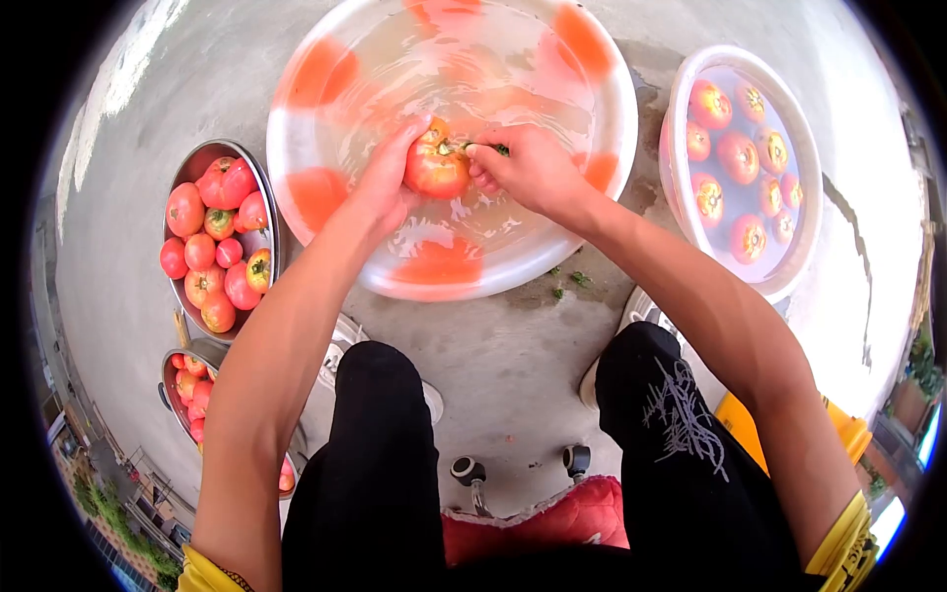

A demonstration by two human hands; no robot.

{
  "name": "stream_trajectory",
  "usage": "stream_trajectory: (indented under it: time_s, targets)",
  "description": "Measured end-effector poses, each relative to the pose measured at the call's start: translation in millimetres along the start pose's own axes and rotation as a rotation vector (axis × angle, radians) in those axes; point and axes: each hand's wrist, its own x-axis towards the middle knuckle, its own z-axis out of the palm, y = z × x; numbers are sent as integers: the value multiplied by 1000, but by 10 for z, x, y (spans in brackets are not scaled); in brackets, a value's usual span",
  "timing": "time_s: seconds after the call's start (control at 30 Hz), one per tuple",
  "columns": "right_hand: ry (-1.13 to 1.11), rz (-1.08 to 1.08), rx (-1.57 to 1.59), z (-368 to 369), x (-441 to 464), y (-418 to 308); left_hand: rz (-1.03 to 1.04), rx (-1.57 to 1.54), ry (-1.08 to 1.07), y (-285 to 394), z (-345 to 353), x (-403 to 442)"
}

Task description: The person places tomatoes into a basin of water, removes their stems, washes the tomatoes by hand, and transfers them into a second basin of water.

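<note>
A red-orange tomato [437,170] with a yellowish top is held over a large round basin [286,173] of water. My left hand [390,176] is wrapped round the tomato's left side. My right hand [528,170] pinches the green stem [452,148] at the top of the tomato, with its fingertips closed together. A bit of green shows past the right fingers. The basin is white with orange patches, and its water is rippled.
To the right stands a smaller basin [674,148] with several tomatoes in water. On the left, a metal bowl [272,197] holds several tomatoes, and another metal bowl [168,367] of tomatoes sits nearer. Green stem scraps [580,279] lie on the concrete floor [513,385].
</note>
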Motion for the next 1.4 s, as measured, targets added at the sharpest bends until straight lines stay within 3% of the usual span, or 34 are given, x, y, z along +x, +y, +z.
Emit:
stream_trajectory:
  time_s: [0.07,0.2,0.4,0.47,0.57,0.7,0.77,0.93,1.0,1.1,1.13,1.23,1.27,1.33,1.4]
  targets:
    - [101,-140,-40,3,4,36,-26,42,-14,13,-5,5]
    - [133,-218,-230,-2,6,45,-58,8,-47,36,25,-25]
    - [160,-125,-301,37,80,113,-18,18,22,39,70,-54]
    - [-23,88,-268,-5,115,22,-49,53,22,39,40,-45]
    - [-59,84,-439,-64,134,-84,-24,-1,-36,13,45,-22]
    - [-100,204,-545,-161,130,-215,-77,117,53,14,73,-51]
    - [1,-101,-610,-205,-38,-355,-96,183,62,-12,42,-17]
    - [31,-341,-660,-305,-744,-1062,56,91,-40,-100,-27,68]
    - [116,-516,-629,-320,-907,-1161,21,80,-39,-33,42,-30]
    - [7,-330,-680,-411,-774,-814,-33,75,-60,-54,13,-17]
    - [0,-340,-682,-423,-811,-862,-50,88,-84,-50,-28,2]
    - [69,-35,-855,-373,-1030,-1304,24,41,-26,-63,32,-76]
    - [76,-45,-862,-361,-1009,-1195,38,40,-29,-69,31,-72]
    - [37,-321,-736,-394,-870,-780,-19,32,8,-77,48,-66]
    - [-36,-246,-798,-413,-874,-699,-18,53,-6,-85,77,-59]
